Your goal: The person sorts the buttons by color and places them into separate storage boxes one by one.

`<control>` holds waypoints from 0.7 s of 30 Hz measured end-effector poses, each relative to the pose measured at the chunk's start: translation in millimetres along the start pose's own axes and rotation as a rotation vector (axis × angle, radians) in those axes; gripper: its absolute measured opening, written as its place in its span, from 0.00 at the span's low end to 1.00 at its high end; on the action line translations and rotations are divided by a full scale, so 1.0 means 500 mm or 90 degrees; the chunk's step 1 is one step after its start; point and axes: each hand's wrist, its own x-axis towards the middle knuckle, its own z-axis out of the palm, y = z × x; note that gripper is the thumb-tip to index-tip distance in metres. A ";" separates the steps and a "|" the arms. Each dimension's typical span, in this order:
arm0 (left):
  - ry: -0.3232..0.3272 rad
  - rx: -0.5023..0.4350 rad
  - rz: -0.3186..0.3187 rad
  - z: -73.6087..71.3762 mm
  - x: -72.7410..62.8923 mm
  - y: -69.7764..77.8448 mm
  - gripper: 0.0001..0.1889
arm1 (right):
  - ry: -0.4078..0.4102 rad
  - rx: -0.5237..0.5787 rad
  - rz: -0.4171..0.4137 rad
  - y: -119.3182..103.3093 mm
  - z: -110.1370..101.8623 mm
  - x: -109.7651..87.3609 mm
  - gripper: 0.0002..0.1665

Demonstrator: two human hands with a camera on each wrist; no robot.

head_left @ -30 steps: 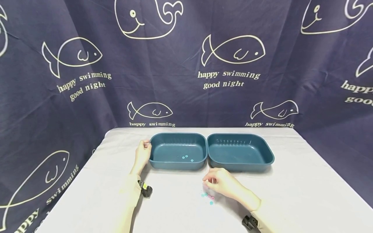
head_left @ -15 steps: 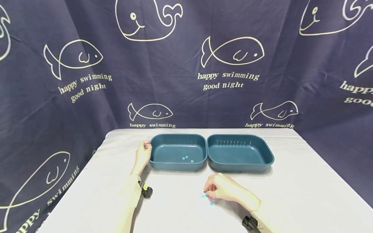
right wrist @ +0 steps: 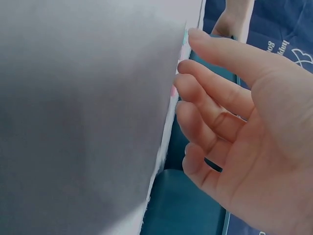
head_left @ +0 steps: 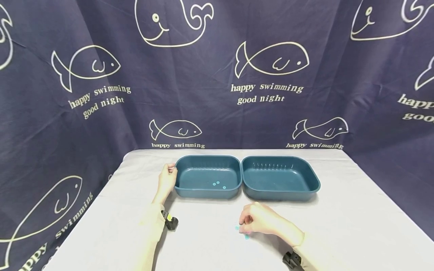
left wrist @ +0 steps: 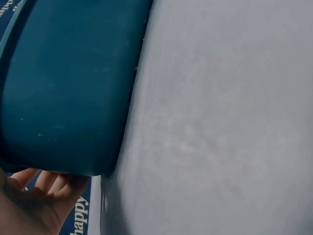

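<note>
1. Blue pieces (head_left: 237, 228), small and disc-like, lie on the white cloth (head_left: 203, 241) just beside the fingertips of the right hand (head_left: 259, 218); three more blue discs (head_left: 218, 183) lie inside the left tray (head_left: 207, 193), toward its near side.
2. Progress, judged from this layout: the work looks part done, with three pieces in a tray and others outside it on the cloth, seemingly left to be lifted.
3. Count: two trays, the right tray (head_left: 280, 195) touching or nearly touching its neighbour; five blue pieces visible, three inside and two outside; pink spots (right wrist: 173, 90) show beyond the right fingers in the right wrist view, too blurred to number.
4. Right hand: fingers bent, thumb and index tips apart; whether a piece is pinched cannot be told.
5. Left hand (head_left: 166, 180): relaxed, fingers touching the left tray's outer end, with no grasp apparent.
</note>
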 end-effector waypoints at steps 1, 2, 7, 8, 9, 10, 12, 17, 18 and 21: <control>0.000 -0.001 0.000 0.000 0.000 0.000 0.16 | 0.001 -0.003 0.004 0.000 0.000 0.000 0.07; -0.001 -0.002 0.000 0.000 0.001 0.000 0.16 | 0.001 -0.006 0.008 0.000 0.001 0.000 0.07; -0.001 -0.003 -0.002 0.000 0.001 0.001 0.16 | -0.002 -0.016 0.020 -0.001 0.003 0.002 0.07; -0.001 -0.004 -0.002 0.000 0.001 0.001 0.16 | -0.003 -0.016 0.021 -0.002 0.003 0.003 0.07; 0.000 -0.004 -0.002 0.000 0.001 0.001 0.16 | -0.004 -0.015 0.021 -0.002 0.003 0.003 0.07; 0.001 -0.005 -0.002 0.000 0.001 0.001 0.16 | -0.004 -0.014 0.019 -0.002 0.003 0.003 0.06; 0.001 -0.005 -0.001 0.000 0.002 0.000 0.16 | -0.006 -0.011 0.017 -0.003 0.003 0.003 0.06; 0.002 -0.001 -0.004 0.000 0.002 0.000 0.16 | -0.011 -0.005 0.003 -0.006 0.000 0.004 0.05; 0.002 -0.001 -0.004 0.000 0.002 0.000 0.16 | -0.012 -0.004 0.001 -0.008 -0.001 0.004 0.05; 0.002 -0.001 -0.005 0.000 0.001 0.001 0.16 | -0.012 -0.001 -0.007 -0.011 -0.003 0.004 0.04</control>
